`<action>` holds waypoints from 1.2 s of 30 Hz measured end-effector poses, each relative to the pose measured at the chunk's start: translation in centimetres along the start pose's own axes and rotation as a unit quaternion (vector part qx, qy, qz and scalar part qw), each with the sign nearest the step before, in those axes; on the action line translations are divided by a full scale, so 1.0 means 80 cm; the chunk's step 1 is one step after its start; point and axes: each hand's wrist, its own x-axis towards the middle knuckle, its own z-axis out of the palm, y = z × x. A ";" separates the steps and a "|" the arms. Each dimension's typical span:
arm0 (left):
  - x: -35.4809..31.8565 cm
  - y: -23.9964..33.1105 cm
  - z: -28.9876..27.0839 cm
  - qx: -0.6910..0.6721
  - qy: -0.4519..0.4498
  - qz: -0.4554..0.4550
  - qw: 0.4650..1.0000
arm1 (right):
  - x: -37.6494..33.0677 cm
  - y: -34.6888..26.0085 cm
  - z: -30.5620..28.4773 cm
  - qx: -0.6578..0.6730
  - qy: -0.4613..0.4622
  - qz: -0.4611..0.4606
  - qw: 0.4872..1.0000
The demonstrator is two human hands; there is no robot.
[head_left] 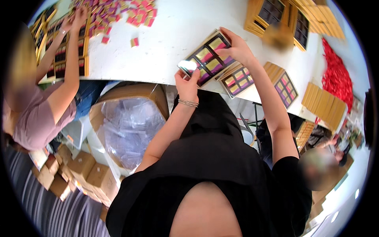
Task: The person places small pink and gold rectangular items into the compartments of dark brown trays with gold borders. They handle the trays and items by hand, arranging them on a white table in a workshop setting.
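Observation:
Above the table's near edge, a flat, black-divided box (205,64) of gold, pink and purple wrapped pieces tilts between my two hands. A clear cover on it catches a bright glare at its left end. My left hand (186,85) is closed on its lower left edge, thumb on the front. From the upper right, my right hand (236,46) grips the other end, thumb across the front and fingers behind. Right beside it, a similar filled box (236,81) leans at the table edge, and another filled box (286,90) stands farther right.
Loose wrapped pieces (136,15) are heaped at the far left, where a co-worker's hands (75,19) work over trays. Stacked boxes (254,17) stand far right, near tan boxes (324,103) and red shred (335,75). Below the edge, a carton (156,94) holds clear plastic.

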 end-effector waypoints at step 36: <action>0.020 0.011 -0.054 0.062 -0.322 -0.231 0.916 | -0.155 0.131 0.042 0.114 0.006 0.242 0.964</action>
